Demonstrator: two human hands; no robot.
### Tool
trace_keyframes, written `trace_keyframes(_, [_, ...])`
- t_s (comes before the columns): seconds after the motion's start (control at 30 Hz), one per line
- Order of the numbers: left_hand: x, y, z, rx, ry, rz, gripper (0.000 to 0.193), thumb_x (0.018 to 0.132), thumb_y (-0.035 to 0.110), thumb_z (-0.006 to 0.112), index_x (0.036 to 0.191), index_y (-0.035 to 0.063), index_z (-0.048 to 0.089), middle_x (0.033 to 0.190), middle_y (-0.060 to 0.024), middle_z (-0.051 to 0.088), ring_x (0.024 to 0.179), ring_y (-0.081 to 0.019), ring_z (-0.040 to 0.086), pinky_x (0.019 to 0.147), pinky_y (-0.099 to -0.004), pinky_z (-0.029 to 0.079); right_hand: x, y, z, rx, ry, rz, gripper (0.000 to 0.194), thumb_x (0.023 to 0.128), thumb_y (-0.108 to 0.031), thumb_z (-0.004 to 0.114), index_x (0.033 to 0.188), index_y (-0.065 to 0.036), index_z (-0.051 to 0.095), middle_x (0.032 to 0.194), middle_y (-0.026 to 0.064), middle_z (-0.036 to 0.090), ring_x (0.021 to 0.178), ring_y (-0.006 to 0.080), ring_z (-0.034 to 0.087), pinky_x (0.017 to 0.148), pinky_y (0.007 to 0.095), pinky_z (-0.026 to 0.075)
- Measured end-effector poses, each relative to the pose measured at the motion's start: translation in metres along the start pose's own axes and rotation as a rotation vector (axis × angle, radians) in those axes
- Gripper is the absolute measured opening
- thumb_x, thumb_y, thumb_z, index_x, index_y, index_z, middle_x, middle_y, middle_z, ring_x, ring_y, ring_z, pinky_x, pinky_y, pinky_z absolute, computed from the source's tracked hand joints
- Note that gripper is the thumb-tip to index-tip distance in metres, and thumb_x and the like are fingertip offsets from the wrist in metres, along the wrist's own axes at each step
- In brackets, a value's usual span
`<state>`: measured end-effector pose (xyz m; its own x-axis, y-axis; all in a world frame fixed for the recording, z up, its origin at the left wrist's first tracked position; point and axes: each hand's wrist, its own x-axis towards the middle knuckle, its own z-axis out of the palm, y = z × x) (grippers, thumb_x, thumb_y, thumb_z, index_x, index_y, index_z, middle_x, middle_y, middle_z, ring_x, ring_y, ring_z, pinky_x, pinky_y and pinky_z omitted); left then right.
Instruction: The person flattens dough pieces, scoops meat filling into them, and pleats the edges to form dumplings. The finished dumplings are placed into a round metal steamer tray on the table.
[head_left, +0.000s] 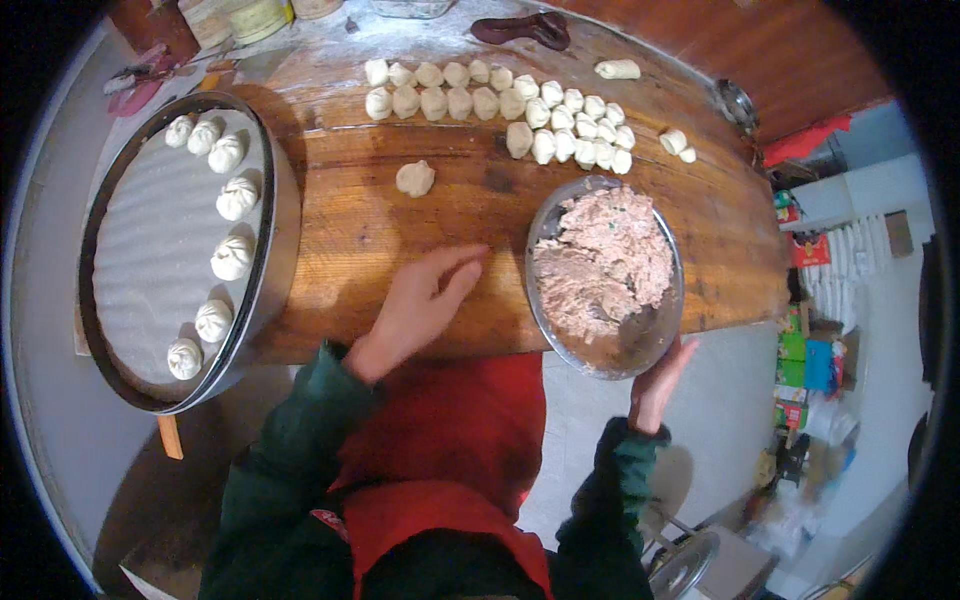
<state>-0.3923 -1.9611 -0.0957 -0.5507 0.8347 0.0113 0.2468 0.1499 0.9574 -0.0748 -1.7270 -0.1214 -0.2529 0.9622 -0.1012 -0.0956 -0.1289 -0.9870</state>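
My left hand (427, 300) is above the front of the wooden worktop, thumb and fingers apart, with nothing visible in it. My right hand (660, 382) holds a metal bowl (643, 358) by its near right side; part of the palm and fingers is hidden by the rim. Pink minced filling (604, 262) with green flecks fills much of the bowl, which juts over the table's front edge. Beyond my left hand lies one flattened dough round (415, 178). Several dough pieces (459, 103) stand in rows farther back.
A round steamer (281, 262) with a pale liner stands at the left, holding several pleated buns (231, 258) along its right side. Short dough rolls (618, 70) lie at the back right. A dark object (525, 30) rests on the floured far part of the wooden worktop (352, 225).
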Motion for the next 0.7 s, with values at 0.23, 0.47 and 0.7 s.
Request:
trace_keyframes(0.23, [-0.058,0.002,0.028,-0.395,-0.134,-0.162,0.039,0.113,0.029,0.048,0.113,-0.0038,0.069,0.103,-0.0063,0.074,0.094,-0.0154,0.066,0.088,-0.0316,0.053,0.008,-0.007,0.051,-0.167,-0.293,0.067,0.096,0.105,-0.077,0.023,0.162,-0.002,0.036,0.164,0.0138,0.042,0.153,0.0305,0.035,0.126,0.0448,0.024])
trace_keyframes(0.47, [-0.11,-0.01,-0.022,-0.639,0.154,-0.328,0.035,0.11,0.028,0.054,0.112,-0.0035,0.069,0.098,-0.0067,0.072,0.087,-0.0144,0.067,0.08,-0.0309,0.054,-0.026,0.008,0.118,-0.143,-0.558,0.124,0.096,0.104,-0.077,0.017,0.153,-0.001,0.05,0.151,0.0126,0.056,0.143,0.0282,0.046,0.122,0.0457,0.031])
trace_keyframes(0.7, [-0.192,-0.012,-0.036,-0.714,0.344,-0.354,0.064,0.104,0.05,0.062,0.136,-0.0048,0.057,0.127,-0.0101,0.068,0.107,-0.0208,0.066,0.092,-0.0356,0.053,0.027,0.004,0.216,-0.637,-0.685,-0.335,0.032,0.106,-0.009,0.063,0.137,-0.004,0.066,0.125,0.0091,0.073,0.108,0.0174,0.07,0.093,0.0304,0.055])
